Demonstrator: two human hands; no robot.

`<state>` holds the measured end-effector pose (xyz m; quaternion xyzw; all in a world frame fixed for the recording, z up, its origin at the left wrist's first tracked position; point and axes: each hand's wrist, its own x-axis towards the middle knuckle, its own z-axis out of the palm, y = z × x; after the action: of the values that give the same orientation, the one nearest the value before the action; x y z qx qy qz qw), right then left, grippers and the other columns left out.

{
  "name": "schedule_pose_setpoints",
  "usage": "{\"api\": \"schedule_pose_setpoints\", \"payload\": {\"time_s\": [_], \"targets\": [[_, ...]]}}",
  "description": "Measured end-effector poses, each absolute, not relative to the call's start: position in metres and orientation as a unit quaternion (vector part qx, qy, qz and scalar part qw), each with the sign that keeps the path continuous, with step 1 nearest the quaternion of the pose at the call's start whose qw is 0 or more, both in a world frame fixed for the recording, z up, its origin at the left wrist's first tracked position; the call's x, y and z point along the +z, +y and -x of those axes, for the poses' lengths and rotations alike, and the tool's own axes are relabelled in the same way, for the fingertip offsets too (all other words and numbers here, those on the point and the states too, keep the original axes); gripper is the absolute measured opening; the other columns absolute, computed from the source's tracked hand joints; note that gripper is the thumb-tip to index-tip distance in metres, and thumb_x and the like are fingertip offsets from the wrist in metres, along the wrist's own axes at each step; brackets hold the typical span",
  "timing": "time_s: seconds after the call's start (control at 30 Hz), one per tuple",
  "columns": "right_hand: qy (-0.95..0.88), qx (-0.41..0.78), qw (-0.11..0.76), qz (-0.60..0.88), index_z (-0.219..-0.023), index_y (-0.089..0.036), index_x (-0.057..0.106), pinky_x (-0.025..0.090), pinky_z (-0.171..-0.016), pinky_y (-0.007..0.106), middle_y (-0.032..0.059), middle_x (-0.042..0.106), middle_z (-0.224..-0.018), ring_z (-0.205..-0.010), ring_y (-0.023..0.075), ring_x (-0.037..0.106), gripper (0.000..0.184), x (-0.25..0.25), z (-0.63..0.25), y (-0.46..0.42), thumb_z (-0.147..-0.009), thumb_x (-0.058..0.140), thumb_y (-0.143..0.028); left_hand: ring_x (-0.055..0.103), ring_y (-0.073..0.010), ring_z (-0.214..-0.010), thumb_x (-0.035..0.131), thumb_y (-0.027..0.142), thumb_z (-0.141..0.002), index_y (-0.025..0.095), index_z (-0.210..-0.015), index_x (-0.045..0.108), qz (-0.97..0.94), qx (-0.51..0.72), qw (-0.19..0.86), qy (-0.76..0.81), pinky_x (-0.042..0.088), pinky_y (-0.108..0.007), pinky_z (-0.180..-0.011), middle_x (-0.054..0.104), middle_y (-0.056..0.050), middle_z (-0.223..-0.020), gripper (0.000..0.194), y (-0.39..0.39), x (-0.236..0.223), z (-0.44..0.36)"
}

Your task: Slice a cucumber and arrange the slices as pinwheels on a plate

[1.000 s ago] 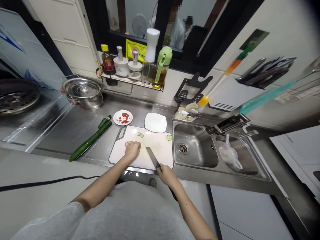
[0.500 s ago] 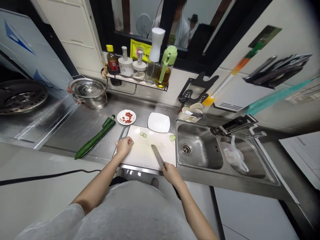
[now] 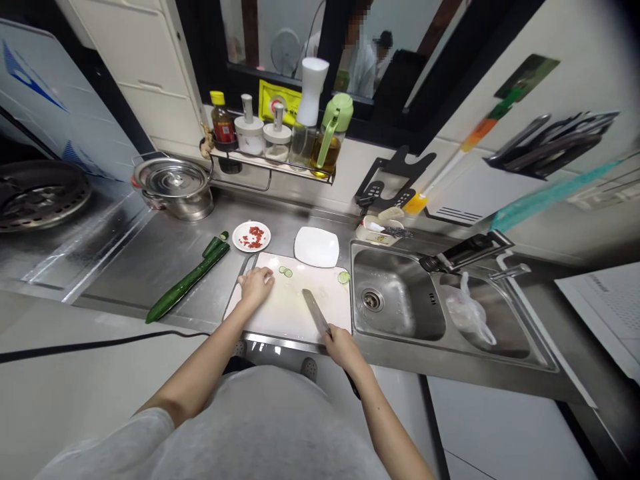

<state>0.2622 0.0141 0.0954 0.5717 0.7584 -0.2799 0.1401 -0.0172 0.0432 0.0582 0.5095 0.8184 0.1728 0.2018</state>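
Observation:
My right hand point(image 3: 344, 348) is wrapped round the handle of a kitchen knife point(image 3: 315, 310), whose blade points up and left over the white cutting board point(image 3: 280, 313). My left hand point(image 3: 256, 288) is over the board's left side, fingers apart and holding nothing. Just right of its fingertips lie a few thin cucumber slices point(image 3: 286, 272). More cucumber slices point(image 3: 344, 277) sit at the board's upper right corner. A long cucumber point(image 3: 187, 283) lies on the counter to the left, with a shorter cucumber piece point(image 3: 212, 247) and a cut end point(image 3: 224, 235) beside it.
Behind the board stand a small plate with chopped red bits point(image 3: 240, 245) and a white square plate point(image 3: 317, 247). A double sink point(image 3: 400, 323) adjoins on the right. A lidded steel pot point(image 3: 193, 203) is at back left, below a condiment rack point(image 3: 270, 162). People show through the window.
My left hand has moved slightly up and right over the board, and its curled fingers have opened out. My right hand and the knife are nearly still.

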Motion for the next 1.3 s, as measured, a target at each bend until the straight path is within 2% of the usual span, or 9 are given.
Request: {"api": "schedule_pose_setpoints", "payload": {"time_s": [0.17, 0.43, 0.7, 0.9, 1.1, 1.3], "targets": [[0.756, -0.276, 0.134, -0.578, -0.1, -0.015, 0.063, 0.031, -0.068, 0.024, 0.0116, 0.07, -0.098, -0.091, 0.0194, 0.063, 0.025, 0.097, -0.264, 0.012, -0.095, 0.041, -0.025, 0.05, -0.0293, -0.111, 0.047, 0.032, -0.089, 0.029, -0.112, 0.066, -0.574, 0.15, 0.196, 0.781, 0.029, -0.044, -0.092, 0.064, -0.009, -0.112, 0.03, 0.076, 0.056, -0.008], [0.742, -0.288, 0.119, -0.593, -0.099, -0.014, 0.063, 0.031, -0.067, 0.025, 0.0117, 0.07, -0.095, -0.089, 0.0194, 0.062, 0.024, 0.096, -0.275, 0.007, -0.094, 0.041, -0.023, 0.05, -0.0301, -0.109, 0.044, 0.029, -0.09, 0.023, -0.104, 0.067, -0.608, 0.1, 0.163, 0.771, 0.027, -0.045, -0.09, 0.063, -0.013, -0.11, 0.028, 0.095, 0.042, -0.017], [0.74, -0.294, 0.109, -0.595, -0.097, -0.014, 0.062, 0.031, -0.067, 0.025, 0.0116, 0.07, -0.094, -0.088, 0.0195, 0.062, 0.023, 0.092, -0.277, 0.006, -0.094, 0.042, -0.024, 0.052, -0.0283, -0.107, 0.049, 0.022, -0.086, 0.022, -0.095, 0.064, -0.606, 0.109, 0.175, 0.769, 0.028, -0.043, -0.088, 0.065, -0.01, -0.108, 0.018, 0.097, 0.044, -0.018], [0.747, -0.29, 0.111, -0.587, -0.097, -0.015, 0.062, 0.03, -0.066, 0.024, 0.0105, 0.07, -0.094, -0.088, 0.0184, 0.061, 0.022, 0.091, -0.275, 0.008, -0.094, 0.042, -0.024, 0.056, -0.0249, -0.103, 0.046, 0.015, -0.085, 0.022, -0.091, 0.062, -0.579, 0.133, 0.211, 0.776, 0.029, -0.041, -0.088, 0.07, -0.007, -0.102, 0.018, 0.094, 0.054, -0.017], [0.753, -0.288, 0.115, -0.58, -0.099, -0.015, 0.061, 0.031, -0.067, 0.024, 0.0108, 0.07, -0.097, -0.091, 0.0188, 0.062, 0.023, 0.092, -0.271, 0.007, -0.095, 0.041, -0.025, 0.063, -0.0179, -0.089, 0.057, 0.026, -0.079, 0.025, -0.093, 0.061, -0.526, 0.157, 0.319, 0.773, 0.034, -0.035, -0.086, 0.072, 0.002, -0.092, 0.014, 0.074, 0.062, -0.002], [0.757, -0.287, 0.144, -0.568, -0.1, -0.016, 0.062, 0.032, -0.068, 0.024, 0.0112, 0.069, -0.1, -0.093, 0.0194, 0.063, 0.023, 0.098, -0.263, 0.007, -0.096, 0.042, -0.027, 0.065, -0.0165, -0.087, 0.062, 0.025, -0.074, 0.025, -0.093, 0.062, -0.537, 0.121, 0.369, 0.749, 0.036, -0.032, -0.082, 0.072, 0.004, -0.088, 0.019, 0.047, 0.061, 0.007]]}}
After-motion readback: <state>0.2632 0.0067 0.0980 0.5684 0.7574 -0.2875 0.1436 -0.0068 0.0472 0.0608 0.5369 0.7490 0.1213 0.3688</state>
